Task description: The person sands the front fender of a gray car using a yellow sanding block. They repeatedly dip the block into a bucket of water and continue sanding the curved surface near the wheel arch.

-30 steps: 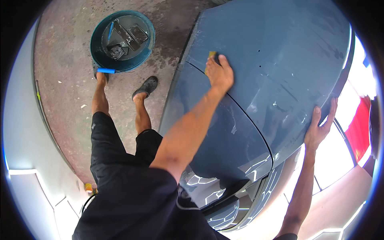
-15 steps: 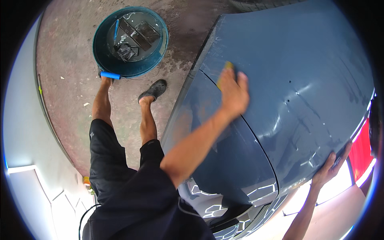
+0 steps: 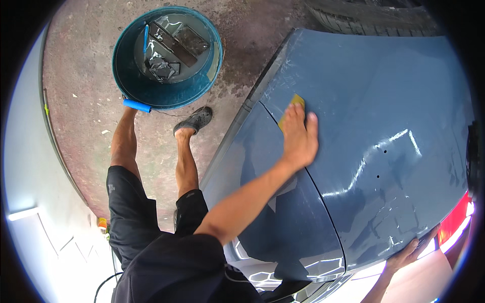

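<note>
My left hand (image 3: 299, 139) lies palm down on a grey-blue car body panel (image 3: 353, 111), fingers forward, pressing a flat yellow sanding pad (image 3: 299, 100) against it. Part of the pad sticks out past the fingertips; the rest is under the hand. It sits just right of a dark seam (image 3: 323, 202) that crosses the bodywork. At the panel's lower right edge, my right hand (image 3: 404, 256) rests with fingers stretched along the rim, close to a red tail light (image 3: 454, 217). No object shows in it, though its fingertips are partly hidden.
A teal bucket (image 3: 117, 70) with a blue handle grip (image 3: 137, 105) stands on the worn floor, holding cloudy water, dark flat pieces and a blue-handled tool. My clog (image 3: 198, 120) is near it. A tyre (image 3: 374, 22) lies beyond the panel. A pale wall runs along the left.
The whole view has shifted, showing more of the tyre. My left hand, blurred before, is now sharp, and more of the yellow pad shows. My right hand stays at the panel's edge.
</note>
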A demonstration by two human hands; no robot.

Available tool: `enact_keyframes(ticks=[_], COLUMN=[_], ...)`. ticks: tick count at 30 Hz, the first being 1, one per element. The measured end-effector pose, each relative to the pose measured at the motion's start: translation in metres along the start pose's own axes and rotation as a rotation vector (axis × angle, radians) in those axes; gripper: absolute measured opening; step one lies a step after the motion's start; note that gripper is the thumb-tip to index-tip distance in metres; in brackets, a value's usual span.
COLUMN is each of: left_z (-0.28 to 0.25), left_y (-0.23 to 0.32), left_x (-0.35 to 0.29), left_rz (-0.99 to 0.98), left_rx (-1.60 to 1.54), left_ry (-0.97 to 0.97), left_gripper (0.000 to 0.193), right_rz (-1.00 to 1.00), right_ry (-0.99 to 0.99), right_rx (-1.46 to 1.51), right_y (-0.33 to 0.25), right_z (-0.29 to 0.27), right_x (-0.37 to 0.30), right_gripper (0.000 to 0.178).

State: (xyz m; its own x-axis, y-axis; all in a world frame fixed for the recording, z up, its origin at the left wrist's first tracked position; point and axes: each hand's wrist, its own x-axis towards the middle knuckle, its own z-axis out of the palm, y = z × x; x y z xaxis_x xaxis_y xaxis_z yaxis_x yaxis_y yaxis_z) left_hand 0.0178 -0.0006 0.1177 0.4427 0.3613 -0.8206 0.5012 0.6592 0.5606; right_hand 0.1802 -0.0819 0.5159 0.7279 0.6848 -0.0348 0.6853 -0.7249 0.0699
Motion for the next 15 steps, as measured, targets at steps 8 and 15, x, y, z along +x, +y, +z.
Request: enact_keyframes(ticks=[8,15], left_z=[-0.006,-0.015], left_y=[0.029,0.028], left_x=[-0.026,0.0], left_rz=[0.099,-0.052], left_rx=[-0.153,-0.325], left_ry=[0.058,0.084], left_gripper=[0.077,0.072], right_rz=[0.051,0.003], right_ry=[0.01,0.006], right_rx=[0.106,0.093], right_y=[-0.011,-0.035], right_z=[0.014,0.014], right_x=[0.001,0.018], right_gripper=[0.077,0.071])
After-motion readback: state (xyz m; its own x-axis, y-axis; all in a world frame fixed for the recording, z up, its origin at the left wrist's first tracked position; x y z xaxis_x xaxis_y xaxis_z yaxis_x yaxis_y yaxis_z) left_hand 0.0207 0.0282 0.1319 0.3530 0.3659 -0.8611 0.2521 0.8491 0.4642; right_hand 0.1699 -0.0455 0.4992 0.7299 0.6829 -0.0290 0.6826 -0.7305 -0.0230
